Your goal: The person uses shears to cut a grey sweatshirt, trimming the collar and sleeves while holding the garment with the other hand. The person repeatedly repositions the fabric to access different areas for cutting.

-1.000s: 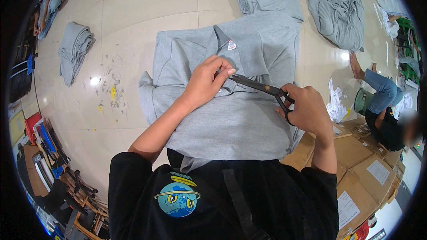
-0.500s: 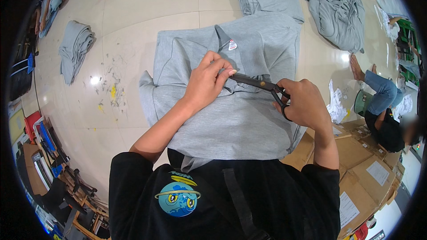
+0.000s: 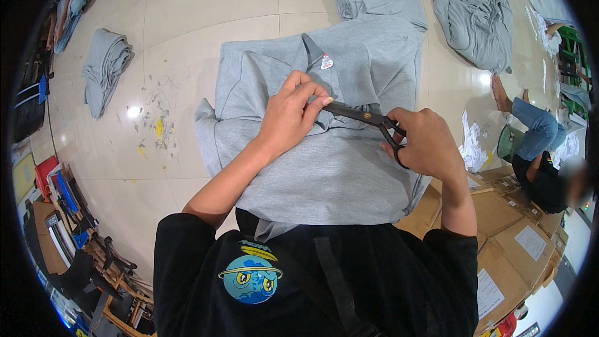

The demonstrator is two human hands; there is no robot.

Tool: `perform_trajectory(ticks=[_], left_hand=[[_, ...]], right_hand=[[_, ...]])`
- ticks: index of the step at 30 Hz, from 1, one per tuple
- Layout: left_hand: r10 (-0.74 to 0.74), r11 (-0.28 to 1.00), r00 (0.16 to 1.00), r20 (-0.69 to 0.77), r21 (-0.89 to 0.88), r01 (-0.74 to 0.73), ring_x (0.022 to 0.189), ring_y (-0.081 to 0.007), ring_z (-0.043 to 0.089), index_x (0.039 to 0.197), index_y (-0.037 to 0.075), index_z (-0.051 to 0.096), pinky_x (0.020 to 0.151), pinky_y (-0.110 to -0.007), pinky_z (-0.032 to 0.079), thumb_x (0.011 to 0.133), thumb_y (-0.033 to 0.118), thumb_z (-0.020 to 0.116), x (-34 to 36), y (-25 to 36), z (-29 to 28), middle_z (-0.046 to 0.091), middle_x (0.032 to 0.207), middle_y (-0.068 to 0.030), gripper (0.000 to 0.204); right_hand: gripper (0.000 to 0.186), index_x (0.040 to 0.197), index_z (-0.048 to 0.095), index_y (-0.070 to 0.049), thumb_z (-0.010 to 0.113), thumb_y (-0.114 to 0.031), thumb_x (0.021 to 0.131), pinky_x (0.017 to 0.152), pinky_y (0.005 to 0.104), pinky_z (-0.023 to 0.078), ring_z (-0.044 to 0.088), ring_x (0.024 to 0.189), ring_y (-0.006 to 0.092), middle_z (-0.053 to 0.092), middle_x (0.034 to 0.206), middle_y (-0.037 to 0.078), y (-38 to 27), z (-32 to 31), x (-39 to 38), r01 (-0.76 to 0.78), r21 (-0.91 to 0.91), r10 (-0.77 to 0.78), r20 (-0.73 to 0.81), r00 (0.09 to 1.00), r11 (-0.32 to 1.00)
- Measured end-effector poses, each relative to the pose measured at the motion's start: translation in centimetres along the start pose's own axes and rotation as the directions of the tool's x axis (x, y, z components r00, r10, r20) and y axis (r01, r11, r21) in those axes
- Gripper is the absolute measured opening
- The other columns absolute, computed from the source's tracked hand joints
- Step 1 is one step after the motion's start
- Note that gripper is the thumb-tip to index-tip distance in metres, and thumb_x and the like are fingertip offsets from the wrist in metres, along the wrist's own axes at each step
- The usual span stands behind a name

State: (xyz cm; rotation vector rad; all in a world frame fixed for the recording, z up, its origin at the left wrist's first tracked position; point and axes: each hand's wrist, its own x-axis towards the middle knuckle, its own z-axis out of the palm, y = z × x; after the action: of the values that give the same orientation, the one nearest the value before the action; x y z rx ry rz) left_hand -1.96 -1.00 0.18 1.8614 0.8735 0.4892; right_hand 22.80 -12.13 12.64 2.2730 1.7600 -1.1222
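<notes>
Two hands: left hand (image 3: 287, 115) pinching thumb to forefinger, on what I can't tell; right hand (image 3: 429, 143) gripping the scissors (image 3: 355, 113) by the handles.
Scissors: one pair, blades pointing between nine and ten o'clock, tips behind the left fingers.
Shirt (image 3: 324, 181): one, grey, mid-view beneath both hands.
Grey heaps (image 3: 471, 22): two, between twelve and two.
Folded pile (image 3: 106, 68): one, near ten.
Cartons (image 3: 493, 212): several, four o'clock.
Co-worker (image 3: 538, 126): one, at three.
</notes>
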Motion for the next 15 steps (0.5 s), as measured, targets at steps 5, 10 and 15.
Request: perform_trajectory(ticks=[5,10,15], left_hand=[[0.031,1.000,0.999,-0.030,-0.001,-0.031,0.069,-0.0151,0.061,0.104,0.001,0.075,0.062,-0.032,0.051,0.103,0.016,0.078,-0.14,-0.27,0.22,0.061,0.104,-0.0069,0.016],[0.037,0.999,0.999,-0.025,0.002,-0.037,0.070,-0.0141,0.061,0.105,0.000,0.075,0.063,-0.031,0.050,0.103,0.014,0.079,-0.12,-0.29,0.26,0.060,0.103,-0.0073,0.014],[0.044,0.999,0.999,-0.030,0.002,-0.044,0.068,-0.0139,0.062,0.104,-0.001,0.074,0.062,-0.031,0.051,0.104,0.013,0.078,-0.18,-0.10,0.10,0.060,0.104,-0.0074,0.015]], right_hand=[[0.031,0.105,0.076,-0.004,0.091,-0.016,0.081,0.073,0.0478,0.057,0.076,0.076,0.0397,0.076,0.073,0.013,-0.29,-0.22,0.08,0.013,0.016,-0.013,-0.005,1.000,1.000],[0.031,0.105,0.076,-0.004,0.091,-0.017,0.081,0.073,0.0485,0.057,0.076,0.077,0.0399,0.076,0.075,0.013,-0.43,-0.45,0.06,0.016,-0.003,-0.016,0.006,1.000,1.000],[0.035,0.105,0.076,-0.006,0.094,-0.017,0.078,0.071,0.0445,0.056,0.076,0.076,0.0369,0.078,0.077,0.012,-0.62,-0.11,0.45,0.028,0.001,-0.028,-0.006,1.000,1.000]])
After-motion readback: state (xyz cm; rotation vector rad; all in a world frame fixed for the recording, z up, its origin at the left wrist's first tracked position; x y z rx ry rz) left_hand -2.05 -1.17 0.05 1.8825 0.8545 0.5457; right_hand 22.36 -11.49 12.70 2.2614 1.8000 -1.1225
